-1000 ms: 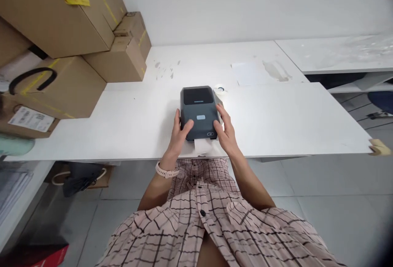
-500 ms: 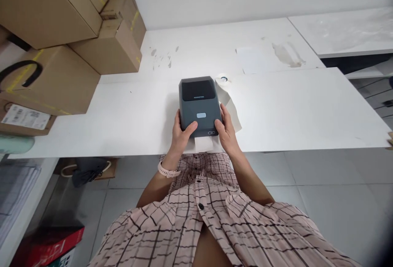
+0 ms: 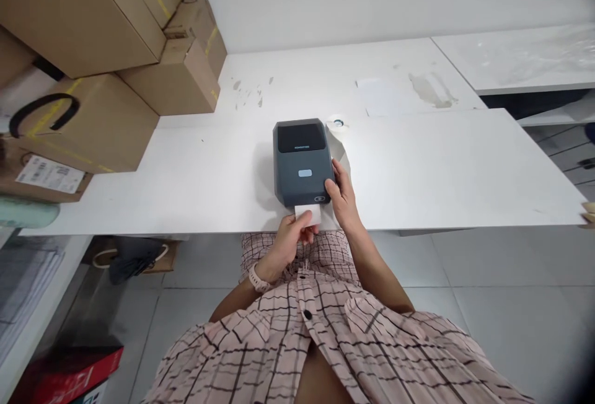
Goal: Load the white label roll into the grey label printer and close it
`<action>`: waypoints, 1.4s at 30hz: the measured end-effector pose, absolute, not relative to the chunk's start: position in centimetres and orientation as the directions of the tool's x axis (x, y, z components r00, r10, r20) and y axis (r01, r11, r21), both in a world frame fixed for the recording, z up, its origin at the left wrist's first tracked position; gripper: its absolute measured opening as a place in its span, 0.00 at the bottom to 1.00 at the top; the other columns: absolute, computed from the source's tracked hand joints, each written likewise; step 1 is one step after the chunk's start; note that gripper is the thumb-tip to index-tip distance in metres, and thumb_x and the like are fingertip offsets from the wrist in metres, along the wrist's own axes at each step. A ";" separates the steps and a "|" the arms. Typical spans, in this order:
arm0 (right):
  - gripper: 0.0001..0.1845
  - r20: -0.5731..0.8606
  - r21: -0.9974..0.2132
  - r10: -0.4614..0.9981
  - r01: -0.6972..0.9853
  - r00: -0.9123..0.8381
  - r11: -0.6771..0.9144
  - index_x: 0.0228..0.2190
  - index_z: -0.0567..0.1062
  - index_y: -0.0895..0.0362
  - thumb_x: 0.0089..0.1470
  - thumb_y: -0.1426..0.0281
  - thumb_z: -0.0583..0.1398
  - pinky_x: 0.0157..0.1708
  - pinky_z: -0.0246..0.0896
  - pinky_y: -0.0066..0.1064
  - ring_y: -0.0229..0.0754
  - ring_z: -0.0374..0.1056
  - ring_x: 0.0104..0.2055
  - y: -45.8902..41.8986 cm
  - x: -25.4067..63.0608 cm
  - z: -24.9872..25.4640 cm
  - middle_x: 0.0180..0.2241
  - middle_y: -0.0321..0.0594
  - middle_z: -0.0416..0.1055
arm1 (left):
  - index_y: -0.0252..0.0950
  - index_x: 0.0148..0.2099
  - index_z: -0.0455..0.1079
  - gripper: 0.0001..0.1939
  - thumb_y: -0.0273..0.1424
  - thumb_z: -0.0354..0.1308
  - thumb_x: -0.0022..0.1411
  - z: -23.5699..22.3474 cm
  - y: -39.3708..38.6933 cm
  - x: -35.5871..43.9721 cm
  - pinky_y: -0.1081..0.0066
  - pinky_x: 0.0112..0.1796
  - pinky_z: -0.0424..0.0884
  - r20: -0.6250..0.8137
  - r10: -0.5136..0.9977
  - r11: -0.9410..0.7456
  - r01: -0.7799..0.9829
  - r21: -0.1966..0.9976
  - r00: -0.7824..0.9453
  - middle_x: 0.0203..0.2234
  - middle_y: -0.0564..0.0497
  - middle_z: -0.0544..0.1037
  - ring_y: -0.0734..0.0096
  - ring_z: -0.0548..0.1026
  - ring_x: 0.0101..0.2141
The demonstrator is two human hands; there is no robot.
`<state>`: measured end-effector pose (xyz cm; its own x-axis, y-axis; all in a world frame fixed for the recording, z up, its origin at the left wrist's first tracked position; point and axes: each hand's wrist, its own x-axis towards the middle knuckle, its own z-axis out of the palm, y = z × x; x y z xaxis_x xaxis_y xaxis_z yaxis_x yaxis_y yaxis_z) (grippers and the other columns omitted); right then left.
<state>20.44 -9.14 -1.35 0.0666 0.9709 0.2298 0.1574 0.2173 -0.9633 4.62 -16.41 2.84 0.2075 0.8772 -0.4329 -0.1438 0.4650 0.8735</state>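
Observation:
A dark grey label printer (image 3: pixel 303 171) with a black window and a pale button stands on the white table near its front edge. From its front slot a white paper label (image 3: pixel 310 212) sticks out. My left hand (image 3: pixel 292 233) pinches that label, thumb on top and fingers underneath. Around the printer's right side my right hand (image 3: pixel 343 196) is closed, thumb on the top near the front corner; its other fingers are partly hidden. Behind that hand lies a loose strip of backing paper (image 3: pixel 341 153), with a small white roll (image 3: pixel 338 124) at the printer's back right.
Cardboard boxes (image 3: pixel 97 125) are stacked on the left of the white table (image 3: pixel 441 175). A pale green roll (image 3: pixel 28 212) lies at the left edge. A white sheet (image 3: pixel 377 97) rests toward the back. Below, a red box (image 3: pixel 77 376) sits on the floor.
My left hand has let go of the printer's left side and moved down to grip the label at the front. My right hand stays on the printer. The view has shifted slightly.

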 end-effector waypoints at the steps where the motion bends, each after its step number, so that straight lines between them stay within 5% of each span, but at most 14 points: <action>1: 0.38 0.234 -0.963 0.970 0.157 0.073 0.220 0.71 0.56 0.47 0.67 0.46 0.55 0.68 0.60 0.56 0.53 0.60 0.72 -9.2 20.4 -1.2 0.72 0.49 0.59 | 0.36 0.27 0.73 0.27 0.56 0.63 0.58 3.0 -16.0 4.8 0.70 0.24 0.61 -0.422 0.885 0.453 -0.153 0.878 0.197 0.22 0.50 0.75 0.76 0.66 0.19; 6: 0.31 0.480 -0.821 0.868 0.414 0.128 0.393 0.70 0.59 0.44 0.69 0.57 0.56 0.68 0.59 0.61 0.55 0.60 0.72 -10.0 20.0 1.4 0.69 0.47 0.64 | 0.36 0.24 0.71 0.31 0.60 0.63 0.56 1.3 -15.1 4.6 0.70 0.23 0.61 -0.324 0.936 0.333 -0.042 0.942 0.138 0.19 0.52 0.73 0.76 0.66 0.18; 12: 0.38 0.649 -0.495 0.730 0.610 -0.215 0.619 0.72 0.50 0.37 0.67 0.65 0.57 0.70 0.48 0.64 0.57 0.68 0.66 -10.3 19.4 3.6 0.53 0.36 0.81 | 0.37 0.26 0.72 0.30 0.60 0.58 0.61 0.1 -15.8 2.5 0.68 0.28 0.67 -0.293 0.939 0.284 0.077 0.956 0.178 0.21 0.50 0.76 0.70 0.71 0.22; 16: 0.32 0.605 -0.419 0.745 0.682 -0.283 0.599 0.68 0.59 0.39 0.67 0.61 0.59 0.71 0.45 0.60 0.57 0.74 0.59 -10.3 18.4 4.3 0.51 0.38 0.82 | 0.40 0.33 0.74 0.24 0.54 0.53 0.69 1.0 -15.9 0.8 0.67 0.35 0.71 -0.087 0.982 0.114 0.158 0.981 -0.171 0.27 0.50 0.77 0.66 0.74 0.30; 19: 0.21 0.546 -0.434 0.771 0.677 -0.327 0.594 0.60 0.70 0.41 0.69 0.60 0.57 0.71 0.47 0.58 0.55 0.76 0.56 -9.8 18.1 5.0 0.45 0.39 0.83 | 0.43 0.54 0.74 0.20 0.49 0.53 0.72 2.1 -14.6 0.9 0.63 0.53 0.73 0.104 0.931 -0.034 0.201 0.979 -0.350 0.53 0.45 0.78 0.59 0.77 0.52; 21: 0.19 0.564 -0.494 0.775 0.635 -0.286 0.594 0.58 0.71 0.41 0.68 0.59 0.58 0.71 0.48 0.60 0.55 0.76 0.57 -9.6 18.4 5.1 0.44 0.38 0.82 | 0.46 0.67 0.65 0.26 0.48 0.52 0.73 2.7 -13.6 1.5 0.60 0.64 0.66 0.108 0.945 -0.061 0.158 0.985 -0.308 0.68 0.46 0.68 0.56 0.67 0.67; 23: 0.23 0.578 -0.620 0.802 0.560 -0.149 0.550 0.63 0.67 0.40 0.68 0.57 0.58 0.70 0.53 0.61 0.55 0.70 0.63 -9.8 19.0 4.5 0.54 0.40 0.79 | 0.48 0.74 0.56 0.31 0.49 0.50 0.74 3.2 -12.8 2.2 0.59 0.69 0.60 0.072 0.973 -0.050 0.104 0.993 -0.220 0.75 0.48 0.57 0.56 0.57 0.73; 26: 0.32 0.471 -0.812 0.881 0.407 0.034 0.418 0.70 0.57 0.40 0.69 0.52 0.55 0.68 0.59 0.61 0.57 0.56 0.74 -10.4 20.0 3.2 0.72 0.42 0.59 | 0.51 0.77 0.49 0.35 0.51 0.48 0.74 3.7 -12.3 2.7 0.58 0.72 0.56 0.098 0.984 -0.088 0.076 0.993 -0.145 0.78 0.53 0.50 0.55 0.49 0.76; 29: 0.34 0.380 -0.884 0.924 0.310 0.045 0.349 0.72 0.55 0.38 0.69 0.46 0.50 0.69 0.58 0.62 0.58 0.52 0.76 -9.9 20.6 3.1 0.75 0.40 0.54 | 0.51 0.78 0.49 0.35 0.52 0.45 0.74 4.5 -11.6 2.5 0.58 0.72 0.56 0.174 0.976 -0.168 0.058 0.984 -0.134 0.77 0.53 0.50 0.54 0.49 0.76; 36: 0.38 0.488 -0.817 0.870 0.318 -0.064 0.481 0.74 0.41 0.33 0.68 0.39 0.36 0.74 0.50 0.59 0.51 0.42 0.79 -1.7 21.2 8.5 0.77 0.33 0.44 | 0.58 0.79 0.38 0.38 0.53 0.47 0.73 8.4 -4.7 1.6 0.52 0.74 0.48 0.353 0.931 -0.354 0.006 0.935 -0.089 0.77 0.59 0.50 0.56 0.44 0.76; 42: 0.42 0.620 -0.714 0.783 0.385 -0.040 0.585 0.74 0.37 0.38 0.67 0.38 0.38 0.73 0.48 0.59 0.53 0.42 0.79 7.0 19.6 11.9 0.77 0.38 0.43 | 0.49 0.79 0.44 0.50 0.33 0.65 0.61 8.6 2.3 0.4 0.55 0.74 0.38 0.323 0.946 -0.319 0.098 0.943 -0.027 0.78 0.56 0.47 0.54 0.39 0.77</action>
<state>19.63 6.98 11.87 -0.0401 0.7833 0.6203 0.3851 0.5849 -0.7138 0.36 2.26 8.63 -0.0272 0.9461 0.3227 0.0977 -0.3188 0.9428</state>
